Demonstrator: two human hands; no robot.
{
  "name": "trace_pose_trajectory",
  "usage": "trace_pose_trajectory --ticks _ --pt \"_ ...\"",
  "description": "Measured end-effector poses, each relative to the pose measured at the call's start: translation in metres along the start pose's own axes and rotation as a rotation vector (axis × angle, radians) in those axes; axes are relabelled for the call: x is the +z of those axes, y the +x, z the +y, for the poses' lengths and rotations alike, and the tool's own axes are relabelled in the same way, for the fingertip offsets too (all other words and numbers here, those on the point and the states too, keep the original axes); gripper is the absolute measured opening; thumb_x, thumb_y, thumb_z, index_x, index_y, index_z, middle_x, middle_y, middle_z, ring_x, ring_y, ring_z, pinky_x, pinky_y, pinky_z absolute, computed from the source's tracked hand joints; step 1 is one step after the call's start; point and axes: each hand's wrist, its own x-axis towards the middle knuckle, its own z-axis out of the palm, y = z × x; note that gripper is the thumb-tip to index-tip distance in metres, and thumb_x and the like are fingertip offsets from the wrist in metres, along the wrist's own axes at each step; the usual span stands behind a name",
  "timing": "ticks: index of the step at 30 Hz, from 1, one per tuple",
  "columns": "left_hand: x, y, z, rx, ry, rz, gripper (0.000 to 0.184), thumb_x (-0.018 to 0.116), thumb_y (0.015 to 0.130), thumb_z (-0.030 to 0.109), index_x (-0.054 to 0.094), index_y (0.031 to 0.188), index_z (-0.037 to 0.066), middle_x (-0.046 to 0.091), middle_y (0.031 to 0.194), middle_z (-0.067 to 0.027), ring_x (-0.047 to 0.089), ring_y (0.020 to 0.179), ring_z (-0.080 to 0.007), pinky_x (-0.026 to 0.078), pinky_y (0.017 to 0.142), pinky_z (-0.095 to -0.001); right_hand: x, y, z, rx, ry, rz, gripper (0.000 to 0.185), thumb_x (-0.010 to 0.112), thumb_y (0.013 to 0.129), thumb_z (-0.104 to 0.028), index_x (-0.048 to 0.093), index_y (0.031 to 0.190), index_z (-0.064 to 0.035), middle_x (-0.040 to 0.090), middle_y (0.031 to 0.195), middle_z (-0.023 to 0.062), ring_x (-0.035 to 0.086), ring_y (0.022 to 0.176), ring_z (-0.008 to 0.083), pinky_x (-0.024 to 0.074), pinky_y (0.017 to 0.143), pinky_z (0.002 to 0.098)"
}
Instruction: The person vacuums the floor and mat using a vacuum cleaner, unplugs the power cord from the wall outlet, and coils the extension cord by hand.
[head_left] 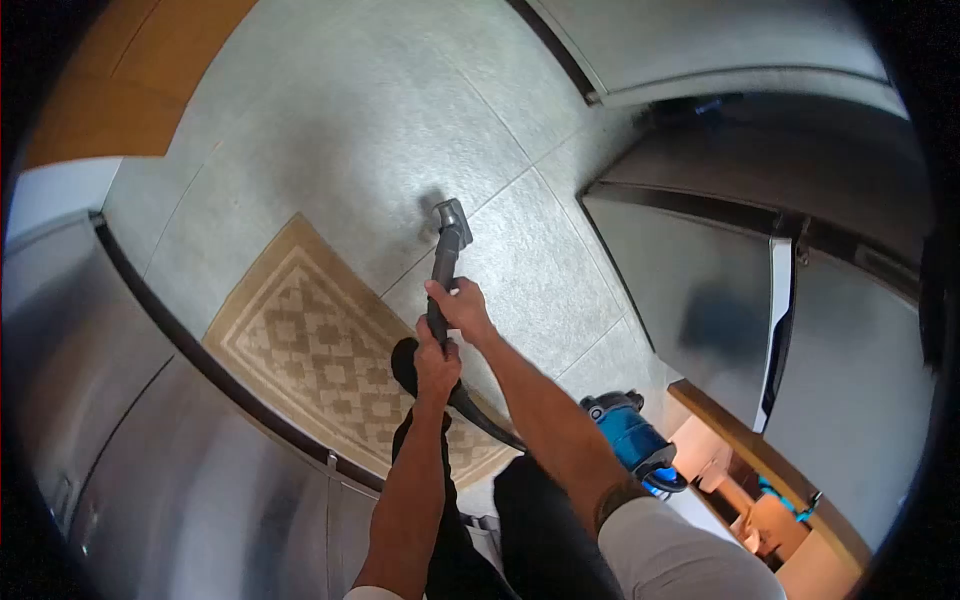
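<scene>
Both of my hands are wrapped round the dark vacuum cleaner wand. My right hand grips it higher up, closer to the nozzle. Just below, my left hand is closed on the lower end, where the black hose curves away to the right behind my right forearm. The small grey nozzle at the wand's tip is over the grey tiled floor; whether it touches the tiles I cannot tell. A blue canister vacuum cleaner stands on the floor to the right of my right arm.
A beige patterned rug lies left of my hands, partly under my feet. Metallic cabinet fronts line the left side. Grey appliance doors stand on the right, beside a wooden shelf unit. A wooden piece of furniture is at the upper left.
</scene>
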Motion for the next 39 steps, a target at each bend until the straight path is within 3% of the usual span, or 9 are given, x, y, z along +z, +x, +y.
trace_pose_trajectory --ticks 7,8,11,15,21,22,25,34,39 --pt "0.039 0.011 -0.065 0.151 -0.010 0.013 0.058 0.056 0.091 0.018 0.029 0.139 -0.001 0.059 0.101 -0.0192 0.060 0.069 -0.0218 0.051 0.064 -0.0326 0.006 -0.081 0.168 0.029 0.658 -0.258 0.059 0.058 0.091 -0.036 0.043 0.132 0.0034 0.051 0.131 0.0185 0.047 0.123 0.0272 0.0351 0.102 0.0351" --pt "0.040 0.011 -0.036 -0.137 -0.158 -0.115 0.057 0.054 0.093 0.023 0.031 0.140 0.001 0.057 0.097 -0.0183 0.057 0.065 -0.0212 0.052 0.063 -0.0346 0.008 -0.087 0.181 0.048 0.690 -0.248 0.059 0.058 0.091 -0.036 0.043 0.132 0.0034 0.051 0.131 0.0185 0.047 0.123 0.0272 0.0351 0.102 0.0351" --pt "0.090 0.024 -0.030 -0.041 0.141 -0.175 0.058 0.051 0.093 0.025 0.030 0.141 0.002 0.063 0.098 -0.0277 0.063 0.090 -0.0413 0.049 0.077 -0.0430 0.010 -0.096 0.200 -0.267 0.541 -0.005 0.060 0.055 0.092 -0.032 0.036 0.136 0.0046 0.051 0.126 0.0186 0.044 0.122 0.0274 0.0342 0.103 0.0374" --pt "0.196 0.064 0.016 0.159 0.396 -0.194 0.061 0.047 0.094 0.029 0.024 0.144 0.004 0.064 0.093 -0.0274 0.063 0.085 -0.0430 0.050 0.074 -0.0475 -0.062 -0.043 0.210 -0.419 0.100 0.538 0.058 0.055 0.091 -0.029 0.035 0.138 -0.0023 0.055 0.108 0.0270 0.059 0.090 0.0431 0.0500 0.075 0.0438" --pt "0.231 0.006 0.011 0.184 0.500 -0.243 0.059 0.046 0.095 0.026 0.023 0.144 0.004 0.063 0.102 -0.0273 0.061 0.093 -0.0441 0.050 0.082 -0.0458 -0.088 -0.062 0.280 -0.386 -0.035 0.387 0.060 0.057 0.089 -0.031 0.035 0.140 -0.0094 0.060 0.096 0.0263 0.062 0.071 0.0422 0.0520 0.059 0.0451" --pt "0.218 -0.012 -0.050 0.538 0.554 -0.116 0.059 0.047 0.094 0.023 0.022 0.145 0.005 0.064 0.104 -0.0251 0.062 0.095 -0.0435 0.050 0.083 -0.0454 -0.061 -0.092 0.301 -0.288 -0.110 0.303 0.061 0.059 0.087 -0.032 0.036 0.140 -0.0096 0.061 0.093 0.0264 0.063 0.069 0.0413 0.0522 0.058 0.0451" --pt "0.176 -0.117 -0.069 0.105 0.560 -0.337 0.059 0.046 0.094 0.022 0.021 0.146 0.008 0.061 0.108 -0.0272 0.059 0.099 -0.0454 0.048 0.083 -0.0477 -0.008 -0.179 0.349 -0.355 -0.012 0.454 0.066 0.063 0.084 -0.034 0.037 0.140 -0.0101 0.062 0.084 0.0256 0.063 0.064 0.0397 0.0524 0.055 0.0441" --pt "0.393 -0.110 -0.005 0.134 0.605 -0.425 0.052 0.046 0.095 0.022 0.030 0.142 0.008 0.062 0.100 -0.0273 0.062 0.090 -0.0447 0.049 0.073 -0.0498 -0.171 -0.091 0.445 -0.324 0.054 0.584 0.057 0.061 0.085 -0.034 0.042 0.134 -0.0089 0.062 0.077 0.0232 0.060 0.058 0.0420 0.0496 0.052 0.0471" --pt "0.303 -0.177 -0.108 0.308 0.718 -0.364 0.054 0.047 0.096 0.025 0.030 0.143 0.006 0.055 0.119 -0.0299 0.057 0.105 -0.0415 0.050 0.082 -0.0424 -0.073 -0.196 0.465 -0.277 0.027 0.454 0.063 0.058 0.086 -0.034 0.035 0.140 -0.0117 0.064 0.078 0.0225 0.062 0.059 0.0382 0.0496 0.052 0.0479"
